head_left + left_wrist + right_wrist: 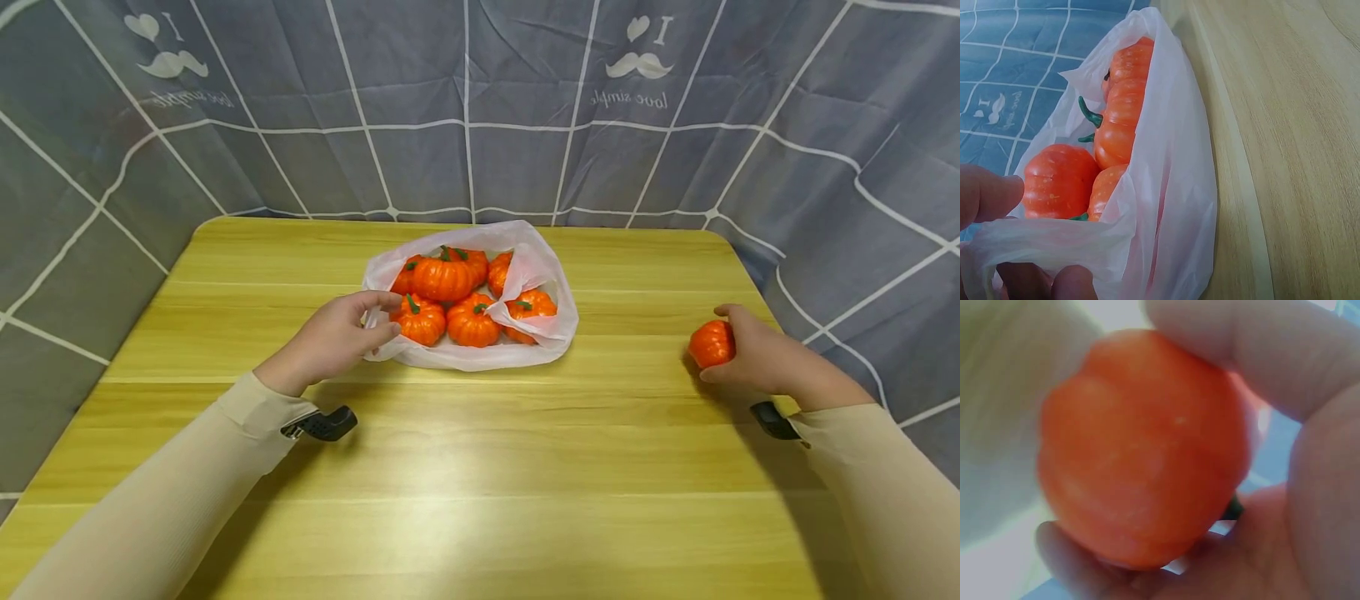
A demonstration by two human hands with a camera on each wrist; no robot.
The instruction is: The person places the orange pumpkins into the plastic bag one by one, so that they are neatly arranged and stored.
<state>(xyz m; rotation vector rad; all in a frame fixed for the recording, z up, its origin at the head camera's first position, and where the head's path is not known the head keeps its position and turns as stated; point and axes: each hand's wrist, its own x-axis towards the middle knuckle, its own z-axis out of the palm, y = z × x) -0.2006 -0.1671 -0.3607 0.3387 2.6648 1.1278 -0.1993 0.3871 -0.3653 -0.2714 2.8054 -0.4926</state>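
Nearest, on the wooden table (480,467): two beige sleeves (172,492), each with a black wrist mount. Right hand (757,358) curled round a single small orange pumpkin (711,343), held near the table's right edge, well apart from the rest; in the right wrist view, fingers wrapped tight about it. Left hand (333,337) pinching the rim of a white plastic bag (540,275) at mid-table, thumb and fingers gathered on the film. Inside the bag, a heap of orange pumpkins (450,304) with green stems. Beyond, a grey checked curtain (480,108) printed twice with a heart, "I", a moustache and, mirrored, "love simple".
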